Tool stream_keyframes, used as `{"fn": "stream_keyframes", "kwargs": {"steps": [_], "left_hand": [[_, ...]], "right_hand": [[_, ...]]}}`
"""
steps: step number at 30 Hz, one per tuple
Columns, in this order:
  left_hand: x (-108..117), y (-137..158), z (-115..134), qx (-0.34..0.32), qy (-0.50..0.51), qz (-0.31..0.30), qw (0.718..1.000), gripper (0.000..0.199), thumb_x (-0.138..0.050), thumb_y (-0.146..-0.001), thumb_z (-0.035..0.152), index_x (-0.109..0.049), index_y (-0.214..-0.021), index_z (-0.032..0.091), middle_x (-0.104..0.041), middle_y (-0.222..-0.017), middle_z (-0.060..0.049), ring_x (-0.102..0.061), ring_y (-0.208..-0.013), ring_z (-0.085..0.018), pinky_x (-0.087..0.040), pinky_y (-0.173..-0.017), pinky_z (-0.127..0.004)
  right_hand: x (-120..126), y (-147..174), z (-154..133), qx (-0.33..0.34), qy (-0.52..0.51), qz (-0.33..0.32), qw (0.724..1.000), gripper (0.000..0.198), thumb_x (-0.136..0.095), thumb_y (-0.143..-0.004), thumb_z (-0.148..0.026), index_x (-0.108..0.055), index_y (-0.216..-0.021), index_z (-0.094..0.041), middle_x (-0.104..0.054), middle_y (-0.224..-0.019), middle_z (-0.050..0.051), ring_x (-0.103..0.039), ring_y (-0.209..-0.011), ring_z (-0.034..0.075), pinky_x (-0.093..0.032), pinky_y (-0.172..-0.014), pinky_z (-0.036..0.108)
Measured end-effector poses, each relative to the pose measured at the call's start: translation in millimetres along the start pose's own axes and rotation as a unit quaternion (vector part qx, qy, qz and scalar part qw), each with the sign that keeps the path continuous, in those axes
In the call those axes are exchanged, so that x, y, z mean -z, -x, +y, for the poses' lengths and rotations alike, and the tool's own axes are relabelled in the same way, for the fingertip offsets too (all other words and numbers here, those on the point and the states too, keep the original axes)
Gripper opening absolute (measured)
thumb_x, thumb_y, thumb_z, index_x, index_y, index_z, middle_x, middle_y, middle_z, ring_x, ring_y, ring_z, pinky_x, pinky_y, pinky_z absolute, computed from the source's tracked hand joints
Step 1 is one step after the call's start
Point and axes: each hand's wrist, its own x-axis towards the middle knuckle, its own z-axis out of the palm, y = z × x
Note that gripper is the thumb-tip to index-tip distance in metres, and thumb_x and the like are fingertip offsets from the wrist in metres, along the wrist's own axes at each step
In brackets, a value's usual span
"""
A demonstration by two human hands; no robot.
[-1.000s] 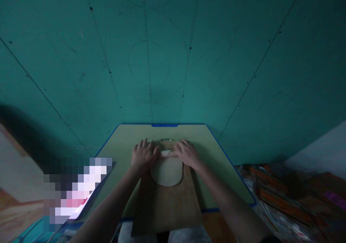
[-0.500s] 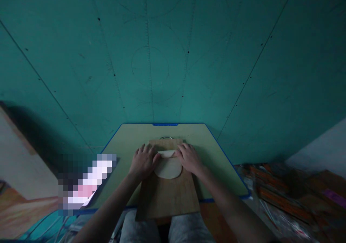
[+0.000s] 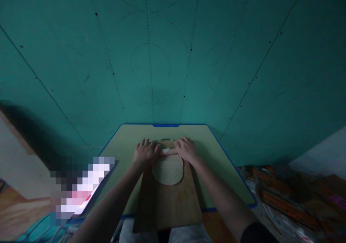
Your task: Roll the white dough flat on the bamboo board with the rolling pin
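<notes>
A flat, rounded sheet of pale dough (image 3: 167, 170) lies on a wooden cutting board (image 3: 173, 208). Across its far end runs a thin rolling pin (image 3: 174, 151), and a whiter bit of dough shows against it. My left hand (image 3: 146, 152) is wrapped over the pin's left end, thumb pointing inward. On the right end sits my right hand (image 3: 186, 149), its fingers curled over the pin. Both palms cover the pin's ends, so only its middle shows.
The board lies on a pale folding table (image 3: 216, 178) with a blue rim, against a green wall (image 3: 167, 73). A metal handle (image 3: 167, 139) is at the board's far end. At left stands a bright, pixelated device (image 3: 89, 185). Clutter (image 3: 286, 196) fills the floor at right.
Both hands and the pin have moved slightly away from me, toward the board's far end. More of the dough sheet now lies flat on the near side of the pin.
</notes>
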Motion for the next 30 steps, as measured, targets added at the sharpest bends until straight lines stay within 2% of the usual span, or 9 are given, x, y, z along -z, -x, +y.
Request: {"fn": "stream_keyframes", "kwargs": {"steps": [7,16,22,30], "left_hand": [[-3.3,-17.3,-0.5,0.036,0.0,-0.005,0.999,0.048,-0.033,-0.1,0.045,-0.062,-0.125,0.018,-0.054,-0.14,-0.02,-0.051,-0.129,-0.033,-0.043,-0.1,-0.047],[-10.1,-47.0,-8.9,0.062,0.022,-0.017,0.998,0.047,-0.035,-0.097,0.043,-0.063,-0.122,0.014,-0.062,-0.125,-0.018,-0.061,-0.113,-0.031,-0.049,-0.09,-0.043],[-9.7,-66.6,-12.5,0.046,0.025,-0.001,0.999,0.039,-0.036,-0.097,0.035,-0.065,-0.114,0.016,-0.064,-0.12,-0.014,-0.062,-0.108,-0.027,-0.049,-0.09,-0.038],[-8.4,-91.8,-14.8,0.014,0.011,0.004,1.0,0.038,-0.035,-0.096,0.03,-0.067,-0.11,0.016,-0.066,-0.116,-0.014,-0.062,-0.109,-0.027,-0.05,-0.089,-0.036]], "right_hand": [[-2.4,-20.3,3.3,-0.036,-0.017,-0.009,0.999,0.04,-0.039,-0.1,-0.043,-0.066,-0.114,-0.017,-0.066,-0.12,0.013,-0.058,-0.114,0.024,-0.041,-0.097,0.036],[-3.3,-54.1,5.6,-0.077,-0.009,-0.038,0.996,0.037,-0.046,-0.094,-0.038,-0.068,-0.113,-0.015,-0.067,-0.119,0.016,-0.061,-0.11,0.027,-0.044,-0.092,0.037],[-4.2,-75.4,6.9,-0.089,0.003,-0.04,0.995,0.031,-0.05,-0.091,-0.034,-0.071,-0.106,-0.016,-0.067,-0.115,0.017,-0.063,-0.107,0.028,-0.046,-0.088,0.039],[-7.7,-96.2,8.8,-0.071,0.014,0.006,0.997,0.026,-0.047,-0.093,-0.024,-0.071,-0.101,-0.019,-0.068,-0.11,0.012,-0.062,-0.102,0.023,-0.045,-0.087,0.034]]}}
